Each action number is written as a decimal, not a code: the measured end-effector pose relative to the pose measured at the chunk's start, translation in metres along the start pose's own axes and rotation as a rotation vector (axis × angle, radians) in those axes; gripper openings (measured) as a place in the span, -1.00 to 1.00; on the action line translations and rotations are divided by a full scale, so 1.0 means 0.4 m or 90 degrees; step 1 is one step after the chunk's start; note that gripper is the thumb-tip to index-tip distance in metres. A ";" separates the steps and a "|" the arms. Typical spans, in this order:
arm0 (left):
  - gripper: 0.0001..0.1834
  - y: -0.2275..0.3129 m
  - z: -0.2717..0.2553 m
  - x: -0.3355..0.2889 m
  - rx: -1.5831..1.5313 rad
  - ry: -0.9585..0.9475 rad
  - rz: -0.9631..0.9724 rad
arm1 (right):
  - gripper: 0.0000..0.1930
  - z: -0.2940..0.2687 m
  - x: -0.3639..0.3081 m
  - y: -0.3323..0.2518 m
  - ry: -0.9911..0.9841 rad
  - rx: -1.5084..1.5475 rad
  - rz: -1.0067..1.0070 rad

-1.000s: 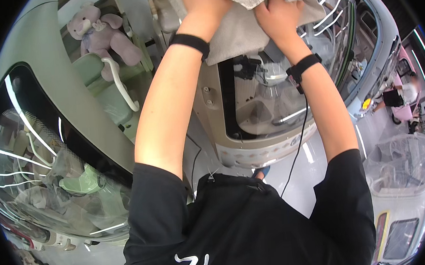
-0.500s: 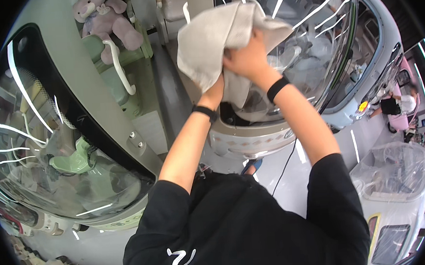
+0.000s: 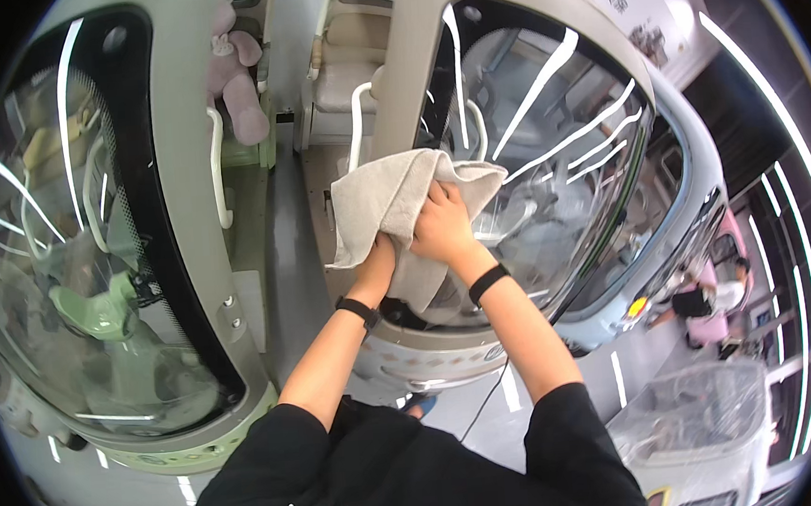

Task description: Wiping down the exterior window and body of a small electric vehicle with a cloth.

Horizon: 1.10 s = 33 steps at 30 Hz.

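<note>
A beige cloth point(image 3: 374, 203), folded and bunched, is held up in front of a small vehicle's curved windshield point(image 3: 559, 158). My right hand point(image 3: 443, 224) grips the cloth from above, its fingers curled into the folds. My left hand point(image 3: 375, 266) holds it from the left and below, with most of its fingers hidden under the fabric. Both wrists have black bands. One corner of the cloth hangs down below my hands. I cannot tell whether the cloth touches the glass behind it.
On the left stands a green vehicle with a curved windshield point(image 3: 115, 273) and a white grab handle point(image 3: 220, 167). A pink plush toy point(image 3: 239, 86) sits inside. A cable point(image 3: 484, 405) runs to the floor. Right are a plastic-covered vehicle point(image 3: 689, 412) and another person point(image 3: 728, 292).
The view has shifted, showing more of the windshield and the vehicle's pillar. Both hands, still on the cloth, appear lower and slightly further left in the picture. The cloth's folds lie differently.
</note>
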<state>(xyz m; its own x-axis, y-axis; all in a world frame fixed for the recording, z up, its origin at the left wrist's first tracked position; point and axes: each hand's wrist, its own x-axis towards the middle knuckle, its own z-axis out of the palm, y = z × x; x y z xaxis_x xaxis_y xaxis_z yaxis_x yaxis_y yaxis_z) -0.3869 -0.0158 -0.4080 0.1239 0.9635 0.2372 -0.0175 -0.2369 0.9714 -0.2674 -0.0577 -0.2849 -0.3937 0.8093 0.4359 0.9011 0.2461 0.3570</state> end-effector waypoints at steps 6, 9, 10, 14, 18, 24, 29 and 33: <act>-0.54 0.001 0.033 0.054 -0.041 0.071 0.098 | -0.46 -0.032 0.078 0.067 0.059 -0.010 -0.062; -0.50 0.080 0.051 0.088 0.040 0.026 0.160 | -0.44 -0.074 0.092 0.112 0.046 0.022 -0.040; -0.46 0.149 0.041 0.116 0.030 -0.003 0.217 | -0.43 -0.088 0.104 0.147 0.050 0.047 -0.013; -0.27 0.315 0.090 0.310 0.036 -0.055 0.518 | -0.39 -0.149 0.156 0.299 0.217 0.038 0.087; -0.19 0.504 0.326 0.441 -0.011 -0.020 0.559 | -0.47 -0.227 0.143 0.476 0.350 -0.032 0.190; -0.21 0.571 0.585 0.609 0.157 -0.198 0.499 | -0.56 -0.165 0.110 0.620 0.360 -0.309 0.162; -0.22 0.660 0.544 0.706 0.348 -0.260 0.537 | -0.71 -0.239 0.156 0.632 0.439 -0.172 0.147; -0.22 0.819 0.633 0.617 0.478 -0.272 0.580 | -0.79 -0.248 0.085 0.690 0.500 -0.019 0.210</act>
<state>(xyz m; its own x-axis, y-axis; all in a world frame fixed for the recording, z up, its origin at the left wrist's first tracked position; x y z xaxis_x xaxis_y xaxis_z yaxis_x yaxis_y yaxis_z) -0.1110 0.1130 -0.0343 0.6770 0.3294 0.6582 0.2861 -0.9417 0.1770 -0.0502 -0.0152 -0.0897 -0.1342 0.2288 0.9642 0.9909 0.0394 0.1285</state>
